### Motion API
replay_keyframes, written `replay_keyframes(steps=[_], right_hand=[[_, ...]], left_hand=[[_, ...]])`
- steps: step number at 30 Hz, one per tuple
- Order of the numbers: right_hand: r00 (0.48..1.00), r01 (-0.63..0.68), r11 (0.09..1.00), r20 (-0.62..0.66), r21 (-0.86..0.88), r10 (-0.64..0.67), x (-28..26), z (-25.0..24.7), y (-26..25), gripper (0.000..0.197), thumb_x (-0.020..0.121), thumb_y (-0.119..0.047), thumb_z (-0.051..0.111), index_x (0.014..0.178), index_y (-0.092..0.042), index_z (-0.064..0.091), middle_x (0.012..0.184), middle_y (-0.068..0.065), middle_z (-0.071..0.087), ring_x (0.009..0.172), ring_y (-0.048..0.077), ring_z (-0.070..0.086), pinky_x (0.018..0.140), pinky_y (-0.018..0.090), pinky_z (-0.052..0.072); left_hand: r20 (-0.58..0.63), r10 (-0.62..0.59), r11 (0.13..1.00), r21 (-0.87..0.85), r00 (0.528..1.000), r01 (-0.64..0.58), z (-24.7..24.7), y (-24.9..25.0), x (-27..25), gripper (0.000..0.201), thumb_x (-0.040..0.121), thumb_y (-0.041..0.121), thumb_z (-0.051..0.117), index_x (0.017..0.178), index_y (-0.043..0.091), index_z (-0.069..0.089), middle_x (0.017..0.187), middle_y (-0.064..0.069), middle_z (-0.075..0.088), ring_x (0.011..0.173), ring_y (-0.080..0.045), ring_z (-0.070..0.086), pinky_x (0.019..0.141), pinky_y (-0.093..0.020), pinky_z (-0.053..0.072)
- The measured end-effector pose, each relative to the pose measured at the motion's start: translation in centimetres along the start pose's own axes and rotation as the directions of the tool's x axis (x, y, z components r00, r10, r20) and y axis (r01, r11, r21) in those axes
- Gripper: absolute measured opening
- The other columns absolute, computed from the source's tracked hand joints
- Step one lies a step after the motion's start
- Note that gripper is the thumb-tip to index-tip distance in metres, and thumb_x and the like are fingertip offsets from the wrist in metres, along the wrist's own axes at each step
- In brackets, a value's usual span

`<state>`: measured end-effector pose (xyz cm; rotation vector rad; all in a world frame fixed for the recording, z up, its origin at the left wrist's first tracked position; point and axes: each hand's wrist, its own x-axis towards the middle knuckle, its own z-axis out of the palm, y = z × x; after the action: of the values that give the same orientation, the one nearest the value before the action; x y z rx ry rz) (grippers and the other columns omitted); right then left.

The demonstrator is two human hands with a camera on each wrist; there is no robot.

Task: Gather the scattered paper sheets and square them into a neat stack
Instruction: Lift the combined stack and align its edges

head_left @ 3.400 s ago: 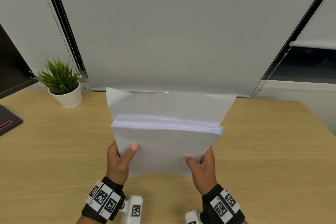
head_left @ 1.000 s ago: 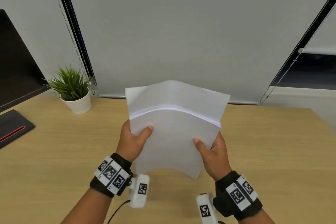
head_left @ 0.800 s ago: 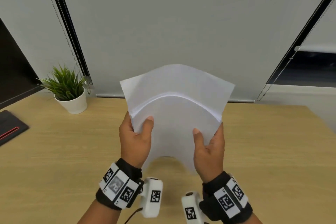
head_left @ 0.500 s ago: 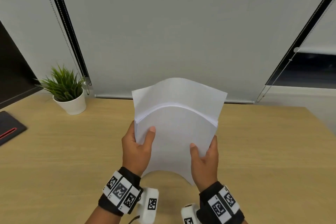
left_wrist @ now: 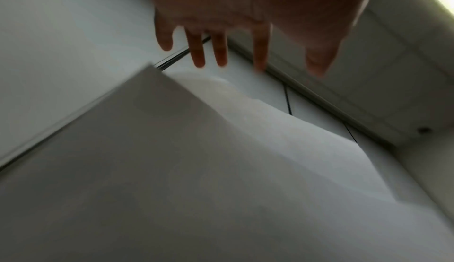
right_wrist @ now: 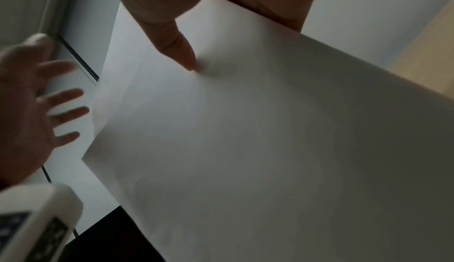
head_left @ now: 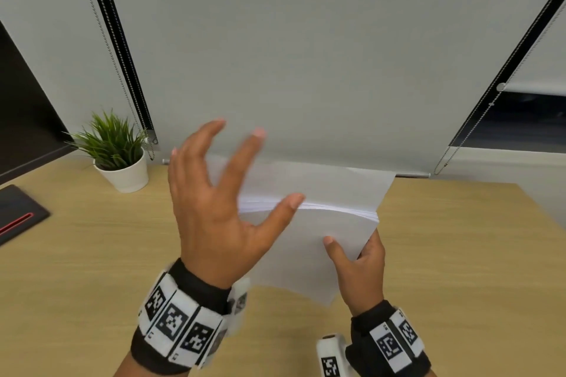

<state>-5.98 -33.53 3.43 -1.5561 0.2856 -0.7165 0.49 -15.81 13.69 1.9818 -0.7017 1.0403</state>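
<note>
A stack of white paper sheets (head_left: 318,229) stands on edge above the wooden desk (head_left: 92,254), with one taller sheet rising behind the rest. My right hand (head_left: 355,254) grips its right side, thumb pressed on the front sheet (right_wrist: 221,130) and fingers hidden behind. My left hand (head_left: 220,193) is off the paper, raised in front of the stack's left side with fingers spread and straight. In the left wrist view the spread fingers (left_wrist: 196,52) hang above the paper's top corner (left_wrist: 172,130), touching nothing.
A small potted plant (head_left: 116,156) in a white pot stands at the back left. A dark monitor (head_left: 21,119) and a black pad with a red stripe (head_left: 18,217) sit at the left edge. Roller blinds with bead chains (head_left: 104,40) hang behind the desk.
My left hand has let go of the stack's left side and lifted with fingers spread. The right hand alone holds the stack, which has flattened from its earlier arch.
</note>
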Motion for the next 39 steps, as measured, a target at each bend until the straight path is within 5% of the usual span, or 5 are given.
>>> replay_keyframes(steps=[12, 15, 19, 23, 39], right_hand=[[1.000, -0.008, 1.000, 0.024, 0.024, 0.008, 0.0, -0.2, 0.1, 0.045, 0.078, 0.013, 0.065, 0.096, -0.027, 0.056, 0.088, -0.003, 0.067, 0.077, -0.002, 0.068, 0.061, 0.014, 0.053], [0.999, -0.020, 0.999, 0.037, 0.026, 0.019, 0.1, -0.4, 0.5, 0.041, 0.079, 0.008, 0.067, 0.096, -0.028, 0.057, 0.085, -0.005, 0.069, 0.080, 0.000, 0.068, 0.063, 0.016, 0.054], [0.994, -0.078, 0.995, 0.079, 0.065, 0.073, 0.0, -0.5, 1.2, 0.036, 0.070, -0.022, 0.068, 0.104, -0.026, 0.060, 0.096, -0.008, 0.072, 0.090, 0.014, 0.069, 0.074, 0.030, 0.056], [0.988, -0.083, 0.988, 0.139, 0.128, 0.065, -0.1, -0.7, 0.6, 0.044, 0.071, -0.030, 0.064, 0.113, -0.019, 0.057, 0.097, -0.006, 0.071, 0.090, 0.012, 0.068, 0.071, 0.023, 0.054], [0.996, -0.067, 0.994, -0.045, 0.090, 0.072, 2.2, 0.9, -3.1, 0.035, 0.075, -0.056, 0.058, 0.093, -0.027, 0.059, 0.095, 0.001, 0.066, 0.086, 0.018, 0.065, 0.073, 0.038, 0.052]], left_hand=[[0.365, 0.081, 0.968, 0.193, 0.928, -0.160, 1.3, -2.6, -4.4, 0.048, 0.088, 0.058, 0.046, 0.110, 0.025, 0.073, 0.130, -0.013, 0.059, 0.134, -0.037, 0.040, 0.109, -0.063, 0.022], [0.119, -0.105, 0.994, -0.008, 0.987, 0.106, 1.5, -3.8, -5.0, 0.064, 0.085, 0.062, 0.046, 0.132, 0.017, 0.052, 0.144, -0.025, 0.038, 0.140, -0.034, 0.029, 0.116, -0.048, 0.023], [0.306, -0.597, 0.504, -0.576, 0.742, 0.643, 1.8, -4.3, -5.6, 0.084, 0.078, 0.080, 0.037, 0.140, 0.024, 0.045, 0.144, -0.001, 0.051, 0.134, -0.014, 0.045, 0.114, -0.041, 0.035], [0.398, -0.567, 0.425, -0.609, 0.721, 0.670, 2.3, -5.0, -6.5, 0.082, 0.070, 0.088, 0.035, 0.119, 0.027, 0.060, 0.111, 0.013, 0.071, 0.107, -0.001, 0.063, 0.091, -0.016, 0.048], [0.225, -0.776, 0.386, -0.569, 0.589, 0.726, 4.0, -3.4, -3.5, 0.013, 0.087, 0.041, 0.065, 0.082, 0.031, 0.058, 0.086, 0.005, 0.064, 0.084, -0.015, 0.062, 0.082, -0.035, 0.050]])
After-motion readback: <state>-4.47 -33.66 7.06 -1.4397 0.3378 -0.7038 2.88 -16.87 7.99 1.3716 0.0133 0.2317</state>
